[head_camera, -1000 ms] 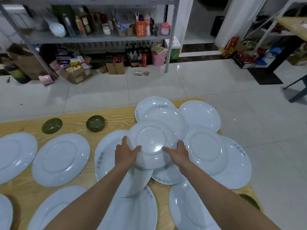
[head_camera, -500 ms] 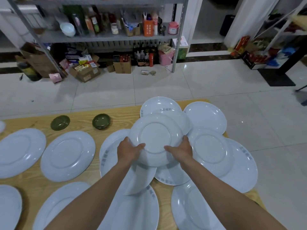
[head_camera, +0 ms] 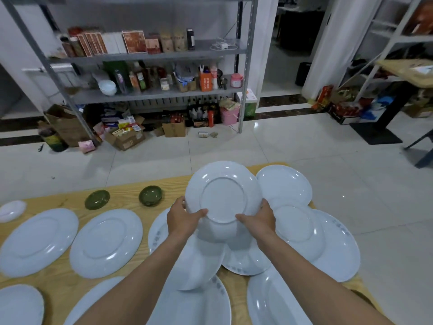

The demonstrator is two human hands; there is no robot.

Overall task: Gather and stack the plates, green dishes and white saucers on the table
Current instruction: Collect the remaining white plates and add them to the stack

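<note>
Both hands hold one white plate [head_camera: 223,192] tilted up above the table, its underside facing me. My left hand [head_camera: 184,218] grips its lower left rim and my right hand [head_camera: 260,220] its lower right rim. Under it lie several overlapping white plates, such as one at the right [head_camera: 297,228] and one at the far right corner [head_camera: 284,185]. Two large plates [head_camera: 106,242] [head_camera: 37,240] lie flat at the left. Two green dishes [head_camera: 150,195] [head_camera: 97,199] sit near the far edge. A white saucer [head_camera: 11,209] is at the far left.
The wooden table [head_camera: 58,289] ends at the right beside bare tiled floor. Beyond the far edge stands a metal shelf rack [head_camera: 150,92] with bottles and boxes, with cartons on the floor below it. A dark dish [head_camera: 365,299] peeks out at the table's right corner.
The plate in both hands has risen off the pile and tipped up toward me, moving away from the plates below. My view has also lifted toward the shelves.
</note>
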